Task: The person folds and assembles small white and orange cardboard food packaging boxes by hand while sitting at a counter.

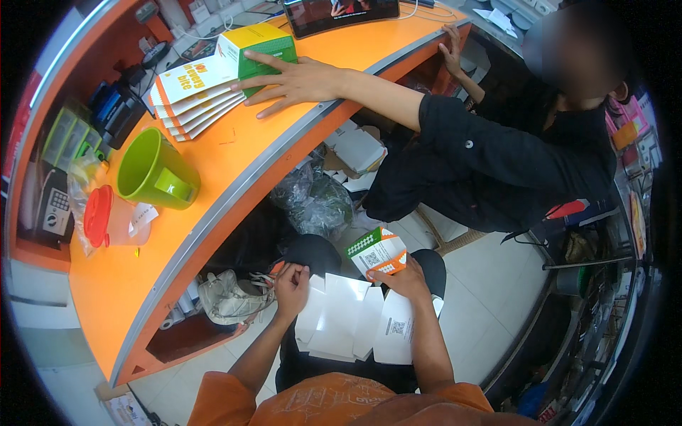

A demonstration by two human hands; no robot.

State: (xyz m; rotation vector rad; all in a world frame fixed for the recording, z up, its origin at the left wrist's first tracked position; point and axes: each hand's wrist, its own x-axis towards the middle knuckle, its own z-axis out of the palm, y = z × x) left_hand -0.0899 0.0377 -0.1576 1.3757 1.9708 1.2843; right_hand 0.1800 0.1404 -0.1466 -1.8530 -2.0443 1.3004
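Observation:
My right hand (405, 278) grips a small printed cardboard box (376, 250), white, green and orange with a code square on it, above my right knee. Across my lap lie several flat white carton blanks (348, 316), and the one nearest my right forearm bears a printed code. My left hand (291, 285) is curled closed by the left edge of these blanks; whatever is between its fingers, if anything, cannot be made out.
A person in black sits at the right, one hand (291, 82) spread on stacked cartons (199, 92) on the orange counter (234, 149). A green bin (156, 170), a red-lidded tub (99, 216) and a tablet (341, 15) stand there. Plastic bags (312, 202) lie below the counter.

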